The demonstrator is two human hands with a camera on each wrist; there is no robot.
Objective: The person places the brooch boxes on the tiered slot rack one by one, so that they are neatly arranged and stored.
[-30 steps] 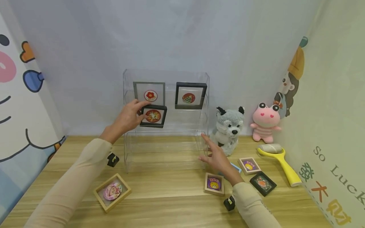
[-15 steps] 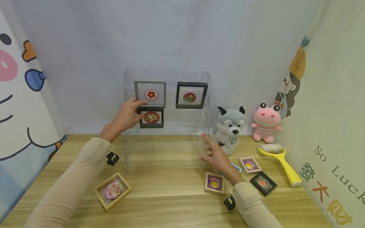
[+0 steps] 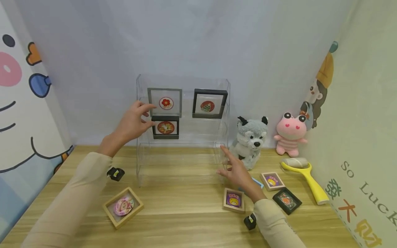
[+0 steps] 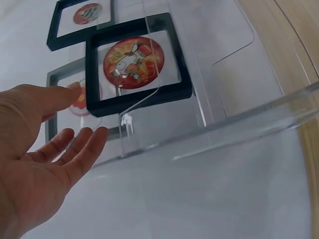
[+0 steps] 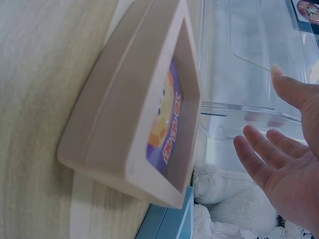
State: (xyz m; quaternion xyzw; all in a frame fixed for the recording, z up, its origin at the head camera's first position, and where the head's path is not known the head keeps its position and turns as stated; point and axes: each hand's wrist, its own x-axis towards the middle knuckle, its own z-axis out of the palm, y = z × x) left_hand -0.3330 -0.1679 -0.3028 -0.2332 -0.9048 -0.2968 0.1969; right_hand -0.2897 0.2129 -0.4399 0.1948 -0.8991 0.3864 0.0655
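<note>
You seemed to be finishing setting the lower frame (image 3: 165, 127) on the clear rack (image 3: 183, 144), where it stood level just under the flower frame (image 3: 165, 103). By that reading, the next move called for drawing your left hand (image 3: 131, 120) straight back without nudging either frame, then turning to another, perhaps the wooden frame (image 3: 123, 207) lying on the left of the tabletop (image 3: 173, 220).

That hand held nothing: thumb and index finger stood wide apart by the left edges of the two frames, the thumb very near the lower one; whether it touched could not be told. Your left forearm angled up and inward. Your right hand (image 3: 237, 172) was free too, fingers spread and thumb apart, beside the rack's lower right side; contact there was equally unclear. Its wrist crossed just beside the nearer bear frame (image 3: 234, 200).
</note>
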